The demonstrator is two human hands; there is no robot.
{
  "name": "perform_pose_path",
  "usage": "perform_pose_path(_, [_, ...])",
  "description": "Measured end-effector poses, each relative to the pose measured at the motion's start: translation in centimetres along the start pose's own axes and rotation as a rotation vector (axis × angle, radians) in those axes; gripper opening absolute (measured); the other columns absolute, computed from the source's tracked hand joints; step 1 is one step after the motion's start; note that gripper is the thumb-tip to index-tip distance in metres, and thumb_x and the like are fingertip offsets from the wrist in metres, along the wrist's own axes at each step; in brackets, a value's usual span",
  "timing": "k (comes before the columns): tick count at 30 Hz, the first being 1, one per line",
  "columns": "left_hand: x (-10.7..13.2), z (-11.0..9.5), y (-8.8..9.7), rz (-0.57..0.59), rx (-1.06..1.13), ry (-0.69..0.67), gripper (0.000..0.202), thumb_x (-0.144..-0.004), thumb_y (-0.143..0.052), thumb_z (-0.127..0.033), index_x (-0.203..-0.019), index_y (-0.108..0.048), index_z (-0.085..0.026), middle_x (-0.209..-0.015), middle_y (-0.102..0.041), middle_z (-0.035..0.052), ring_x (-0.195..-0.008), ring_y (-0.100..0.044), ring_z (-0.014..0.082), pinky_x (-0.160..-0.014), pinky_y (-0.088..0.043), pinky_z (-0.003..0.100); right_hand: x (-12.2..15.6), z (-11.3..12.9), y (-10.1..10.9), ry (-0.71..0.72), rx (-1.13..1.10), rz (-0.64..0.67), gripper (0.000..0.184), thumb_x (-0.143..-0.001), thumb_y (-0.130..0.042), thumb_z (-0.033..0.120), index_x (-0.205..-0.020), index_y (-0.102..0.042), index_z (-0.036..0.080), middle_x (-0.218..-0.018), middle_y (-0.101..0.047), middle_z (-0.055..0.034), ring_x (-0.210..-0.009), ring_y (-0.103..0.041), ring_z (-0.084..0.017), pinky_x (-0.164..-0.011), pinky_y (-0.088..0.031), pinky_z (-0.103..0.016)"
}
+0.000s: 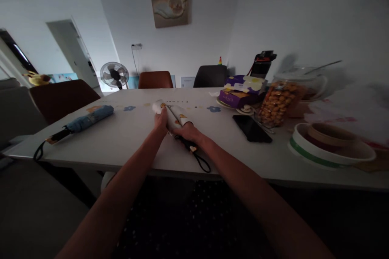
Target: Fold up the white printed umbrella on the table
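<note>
I am in a home, in what looks like its dining area. The white table (121, 139) before me has flowers printed on it, and a brown chair (154, 79) and a dark grey chair (209, 77) stand at its far side. A picture (170, 5) hangs on the wall (209, 16), a household fan (114, 75) stands beyond, and a snack jar (278, 103) sits near a bowl (306, 158).

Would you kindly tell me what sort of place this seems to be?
Probably a home dining area, judging by the white table with chairs at its far side, the fan and the wall picture.
</note>
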State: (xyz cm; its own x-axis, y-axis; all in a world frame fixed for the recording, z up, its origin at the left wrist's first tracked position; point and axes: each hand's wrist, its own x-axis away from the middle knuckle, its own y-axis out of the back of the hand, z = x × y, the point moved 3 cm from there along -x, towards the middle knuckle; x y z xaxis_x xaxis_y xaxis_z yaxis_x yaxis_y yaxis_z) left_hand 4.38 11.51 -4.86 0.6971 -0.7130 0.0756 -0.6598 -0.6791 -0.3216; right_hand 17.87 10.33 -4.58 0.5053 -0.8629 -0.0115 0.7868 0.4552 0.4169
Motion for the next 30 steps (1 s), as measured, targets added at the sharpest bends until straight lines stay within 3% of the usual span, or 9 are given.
perform_pose_path(3, [-0.2, 0.0, 0.9, 0.019, 0.124, 0.101, 0.035, -0.073, -0.061, -0.039, -0.096, -0.059, -0.012, -0.092, -0.064, 0.0112, -0.085, -0.063, 0.024, -0.072, -0.053, 0.035, 0.1, -0.1, -0.5, -0.017, -0.022, 0.075, 0.025, -0.065, -0.065, 0.032, -0.08, -0.058, 0.013, -0.053, -0.057, -0.0011, -0.041, -0.052, -0.011, -0.037, -0.041, -0.02])
perform_pose_path(7, [-0.3, -0.1, 1.1, 0.343, 0.355, 0.247, 0.037, -0.072, -0.06, -0.039, -0.098, -0.06, -0.012, -0.09, -0.066, 0.0113, -0.086, -0.063, 0.0238, -0.079, -0.052, 0.037, 0.5, -0.2, -1.0, -0.089, -0.094, 0.146, 0.03, -0.067, -0.064, 0.036, -0.085, -0.055, 0.013, -0.045, -0.054, 0.0011, -0.035, -0.048, -0.012, -0.033, -0.041, -0.021])
perform_pose_path(9, [-0.3, -0.3, 1.2, 0.406, 0.428, 0.255, 0.035, -0.072, -0.06, -0.037, -0.098, -0.061, -0.013, -0.087, -0.066, 0.0103, -0.086, -0.063, 0.0238, -0.082, -0.051, 0.038, 0.6, -0.2, -1.2, -0.094, -0.142, 0.166, 0.03, -0.069, -0.064, 0.035, -0.087, -0.054, 0.013, -0.044, -0.053, 0.0018, -0.034, -0.048, -0.011, -0.032, -0.041, -0.021])
perform_pose_path(16, [-0.7, -0.6, 1.4, 0.292, 0.546, 0.147, 0.028, -0.072, -0.058, -0.028, -0.095, -0.059, -0.014, -0.082, -0.066, 0.0063, -0.085, -0.063, 0.0222, -0.088, -0.048, 0.038, 0.2, -0.3, -1.4, -0.044, -0.259, 0.216, 0.034, -0.071, -0.065, 0.036, -0.095, -0.053, 0.015, -0.059, -0.06, -0.0019, -0.044, -0.057, -0.013, -0.034, -0.046, -0.021])
perform_pose_path(21, [-0.5, -0.9, 1.5, 0.36, 0.558, 0.142, 0.031, -0.072, -0.058, -0.031, -0.097, -0.06, -0.014, -0.084, -0.067, 0.0066, -0.09, -0.063, 0.0235, -0.09, -0.047, 0.039, 0.3, -0.1, -1.9, -0.106, -0.42, 0.342, 0.029, -0.072, -0.063, 0.03, -0.093, -0.054, 0.011, -0.069, -0.064, -0.0073, -0.058, -0.064, -0.018, -0.044, -0.055, -0.027])
perform_pose_path(24, [-0.3, -1.1, 1.7, 0.424, 0.533, 0.158, 0.036, -0.072, -0.056, -0.036, -0.101, -0.059, -0.013, -0.088, -0.067, 0.0084, -0.095, -0.061, 0.0249, -0.09, -0.047, 0.039, 0.7, 0.4, -2.3, -0.101, -0.463, 0.38, 0.027, -0.073, -0.062, 0.03, -0.089, -0.056, 0.01, -0.064, -0.063, -0.0065, -0.053, -0.061, -0.015, -0.04, -0.052, -0.023])
perform_pose_path(30, [-0.4, -1.4, 1.8, 0.441, 0.494, 0.128, 0.041, -0.073, -0.054, -0.039, -0.106, -0.057, -0.014, -0.094, -0.067, 0.0092, -0.101, -0.059, 0.0271, -0.092, -0.045, 0.041, 0.8, 1.2, -2.1, -0.007, -0.398, 0.242, 0.023, -0.069, -0.065, 0.028, -0.082, -0.054, 0.013, -0.054, -0.058, -0.0005, -0.042, -0.054, -0.011, -0.03, -0.043, -0.018])
